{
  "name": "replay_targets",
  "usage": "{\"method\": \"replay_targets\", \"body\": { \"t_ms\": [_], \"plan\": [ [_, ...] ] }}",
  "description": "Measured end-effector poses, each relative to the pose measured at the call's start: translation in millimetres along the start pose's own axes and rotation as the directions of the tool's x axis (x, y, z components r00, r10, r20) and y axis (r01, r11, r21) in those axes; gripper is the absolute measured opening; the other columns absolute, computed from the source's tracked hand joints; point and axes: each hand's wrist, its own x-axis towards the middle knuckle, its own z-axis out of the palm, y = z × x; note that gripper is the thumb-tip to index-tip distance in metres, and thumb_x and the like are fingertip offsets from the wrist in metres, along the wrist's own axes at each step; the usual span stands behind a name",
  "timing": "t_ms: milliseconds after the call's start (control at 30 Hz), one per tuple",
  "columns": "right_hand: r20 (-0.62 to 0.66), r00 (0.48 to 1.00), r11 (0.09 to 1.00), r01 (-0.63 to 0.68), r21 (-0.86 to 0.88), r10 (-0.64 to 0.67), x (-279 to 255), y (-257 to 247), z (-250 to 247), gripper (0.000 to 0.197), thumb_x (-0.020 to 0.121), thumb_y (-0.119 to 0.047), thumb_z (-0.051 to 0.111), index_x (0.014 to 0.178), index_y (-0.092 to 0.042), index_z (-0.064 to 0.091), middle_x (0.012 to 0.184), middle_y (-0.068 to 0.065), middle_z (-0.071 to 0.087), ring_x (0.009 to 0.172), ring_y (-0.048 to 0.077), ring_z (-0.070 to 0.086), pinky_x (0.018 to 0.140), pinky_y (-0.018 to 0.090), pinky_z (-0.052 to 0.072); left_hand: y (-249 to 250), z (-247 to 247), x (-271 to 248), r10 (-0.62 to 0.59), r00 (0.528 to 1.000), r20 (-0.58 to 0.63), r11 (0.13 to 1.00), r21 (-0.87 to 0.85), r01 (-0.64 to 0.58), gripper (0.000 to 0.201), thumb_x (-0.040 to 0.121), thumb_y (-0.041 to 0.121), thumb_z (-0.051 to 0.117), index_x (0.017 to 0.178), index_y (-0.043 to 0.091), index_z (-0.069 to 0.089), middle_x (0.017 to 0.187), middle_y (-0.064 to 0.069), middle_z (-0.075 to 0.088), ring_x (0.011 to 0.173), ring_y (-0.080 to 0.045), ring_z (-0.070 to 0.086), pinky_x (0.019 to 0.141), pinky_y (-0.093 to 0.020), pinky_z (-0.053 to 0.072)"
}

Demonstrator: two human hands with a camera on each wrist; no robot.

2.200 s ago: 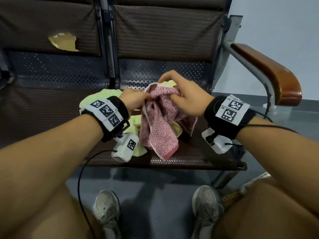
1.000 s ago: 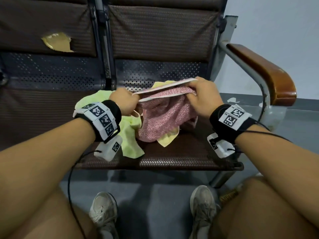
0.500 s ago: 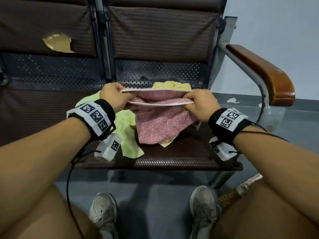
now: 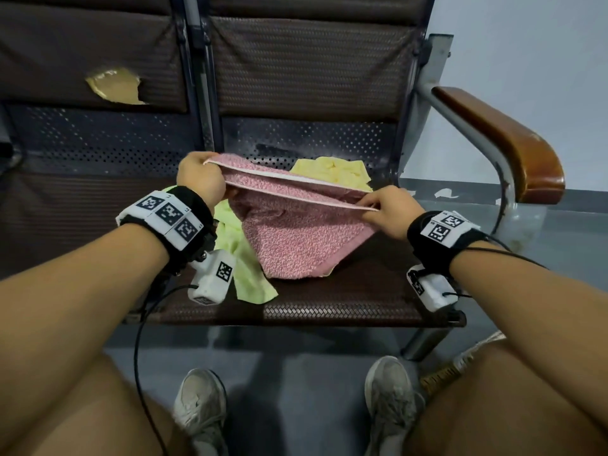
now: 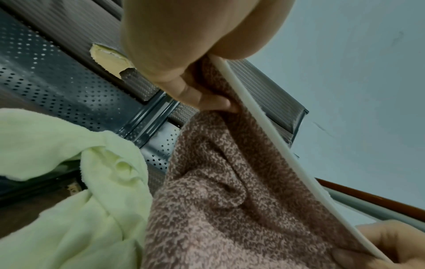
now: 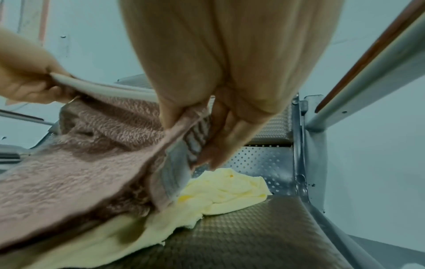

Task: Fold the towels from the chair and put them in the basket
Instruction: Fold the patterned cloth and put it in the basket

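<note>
The chair [image 4: 345, 304] fills the middle of the head view, its seat carrying three towels: a green towel [image 4: 243, 258] at centre left, a yellow towel [image 4: 332, 172] behind at upper centre, and the pink towel [image 4: 296, 238] between them, its lower part sagging onto the seat. No basket can be made out in any view. The pink towel's white-trimmed edge is stretched taut between the two hands, and this long axis runs across the frame from upper left down to the right, so the left end sits farther back and higher than the right. The left hand [image 4: 200, 176] pinches its end of the doubled edge, fingers curled round the cloth in the left wrist view. The right hand [image 4: 388, 212] pinches the other end, thumb on one side and fingers pressed together on the other in the right wrist view. Both corners are already in hand, so the next fold likely turns on bringing one end along that axis to the other; the right hand is nearer the body.
</note>
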Motion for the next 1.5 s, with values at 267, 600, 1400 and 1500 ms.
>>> {"method": "replay_targets", "body": {
  "t_ms": [267,600,1400,1500],
  "plan": [
    [-0.120,0.991,0.962,-0.019,0.271,0.054,-2,-1,-8,0.030,0.092,-0.010,0.048,0.096,-0.026,0.074,0.089,0.002,0.072,0.080,0.020,0.065,0.069,0.029,0.049,-4,2,-1,-0.017,0.994,0.104,0.999,-0.042,0.022,0.026,0.094,0.007,0.046,0.081,0.009,0.068,0.065,-0.006,0.061,0.045,-0.013,0.057,0.046,-0.022,0.048],
    [-0.043,0.995,0.959,-0.095,-0.267,0.086,1,-2,-9,0.029,0.089,-0.034,0.057,0.071,-0.016,0.070,0.060,0.002,0.053,0.067,0.029,0.058,0.061,0.030,0.042,11,3,-3,0.105,0.994,-0.032,0.975,-0.191,-0.109,0.030,0.095,0.020,0.044,0.071,0.013,0.060,0.051,-0.002,0.061,0.041,-0.015,0.056,0.043,-0.023,0.048],
    [-0.309,0.948,0.957,0.023,0.289,0.071,-8,-28,-113,0.027,0.090,-0.014,0.043,0.065,-0.013,0.052,0.064,0.002,0.052,0.067,0.021,0.053,0.068,0.035,0.044,71,-13,-16,0.266,0.939,0.219,0.964,-0.049,-0.262,0.039,0.069,0.020,0.063,0.107,0.013,0.062,0.105,-0.008,0.068,0.097,-0.027,0.066,0.086,-0.049,0.057],
    [-0.361,0.932,0.960,0.125,0.252,-0.027,-9,-32,-136,0.042,0.097,-0.039,0.053,0.068,-0.008,0.054,0.066,0.000,0.051,0.063,0.012,0.047,0.063,0.030,0.039,88,-21,-16,0.434,0.887,0.161,0.893,0.053,-0.446,0.028,0.084,0.025,0.070,0.109,0.016,0.065,0.103,-0.001,0.071,0.097,-0.018,0.068,0.090,-0.045,0.056]
  ]
}}
